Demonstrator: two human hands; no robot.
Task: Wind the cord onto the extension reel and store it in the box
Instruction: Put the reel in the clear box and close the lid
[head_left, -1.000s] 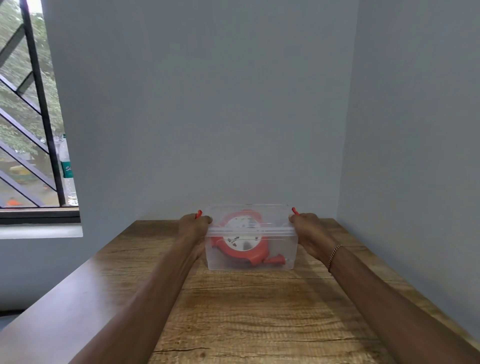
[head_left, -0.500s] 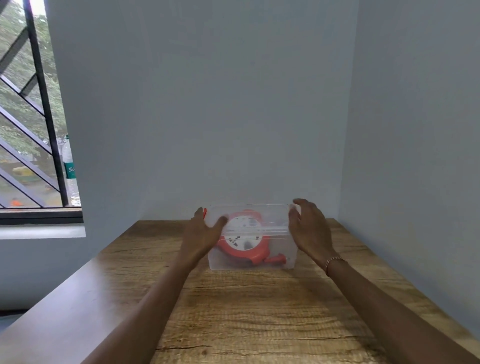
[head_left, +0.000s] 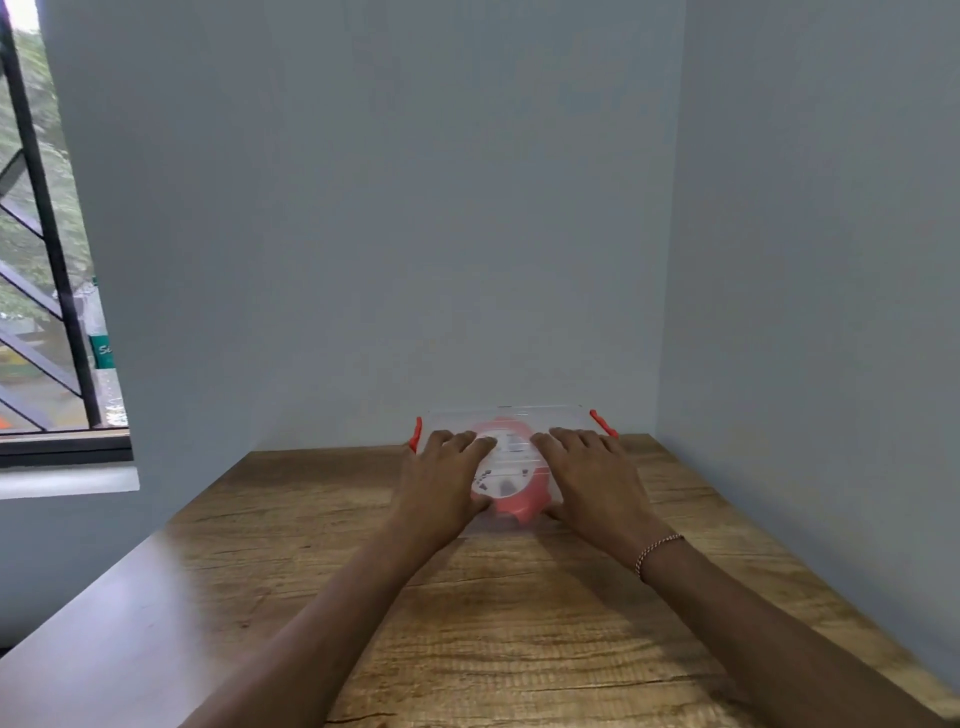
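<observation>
A clear plastic box (head_left: 511, 415) with red side clips stands at the far end of the wooden table (head_left: 519, 623), against the wall. Inside it lies the red extension reel (head_left: 511, 486) with its white round face showing through the lid. My left hand (head_left: 441, 483) lies flat on the left part of the lid, fingers straight and spread. My right hand (head_left: 592, 478) lies flat on the right part of the lid in the same way. The left red clip (head_left: 415, 434) and right red clip (head_left: 602, 422) stick out beside the hands.
Grey walls close the table in at the back and on the right. A barred window (head_left: 47, 291) with a sill is at the left, and a bottle (head_left: 101, 348) stands on it.
Both hands left the box's side clips, lifted, and came down flat on top of the lid. The box has stayed in place.
</observation>
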